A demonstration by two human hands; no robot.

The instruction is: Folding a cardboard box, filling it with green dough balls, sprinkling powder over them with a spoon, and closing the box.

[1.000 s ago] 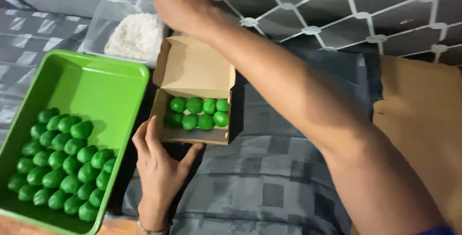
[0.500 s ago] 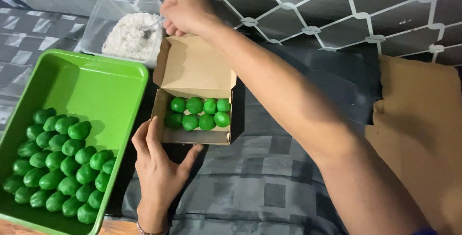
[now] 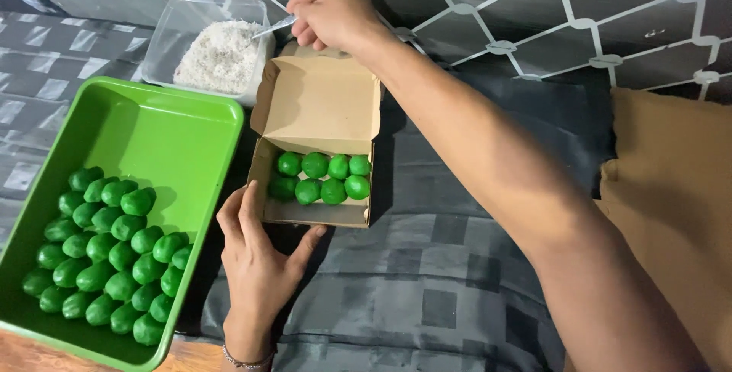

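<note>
Pinching a spoon (image 3: 276, 26) over the shredded-coconut tub (image 3: 164, 36) at upper left, the right hand (image 3: 335, 10) reaches; the left hand (image 3: 259, 254), spread, steadies the cardboard box (image 3: 320, 105) of green balls (image 3: 320, 177).

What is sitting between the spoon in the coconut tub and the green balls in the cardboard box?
Only the box's raised lid. The right hand holds the spoon over the clear tub of white shreds, behind that upright flap. The green balls lie uncovered in the cardboard box, which the left hand steadies.

green tray (image 3: 114, 124) cut off at left, spoon (image 3: 274, 27) bowl hidden in flakes
</note>
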